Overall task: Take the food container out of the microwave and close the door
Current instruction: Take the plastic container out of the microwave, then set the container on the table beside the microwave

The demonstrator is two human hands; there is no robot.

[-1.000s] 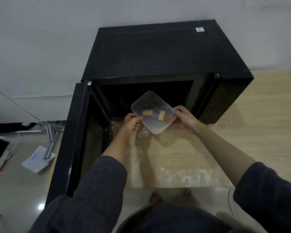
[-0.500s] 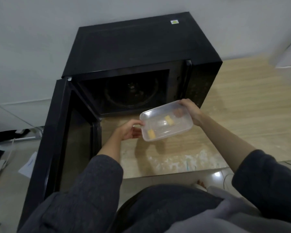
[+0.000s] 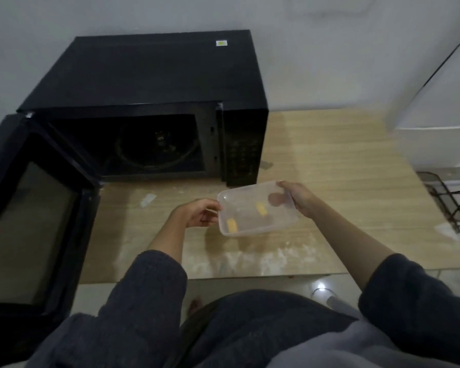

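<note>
A clear plastic food container [image 3: 250, 208] with two small yellow pieces inside hangs above the wooden table [image 3: 343, 160], in front of the microwave's control panel. My left hand [image 3: 197, 215] grips its near-left corner. My right hand [image 3: 299, 196] grips its far-right edge. The black microwave [image 3: 157, 75] stands at the back left with its cavity empty, showing the round turntable [image 3: 154, 147]. Its door [image 3: 29, 216] is swung wide open to the left.
A black wire rack [image 3: 446, 197] sits at the table's right edge. A white cabinet [image 3: 436, 134] stands at the far right. The table's front edge runs just below my forearms, with shiny floor beneath it. A white wall rises behind the microwave.
Both hands have carried the container out of the microwave's mouth, rightward and toward me, to a spot over the table. The door has stayed open.
</note>
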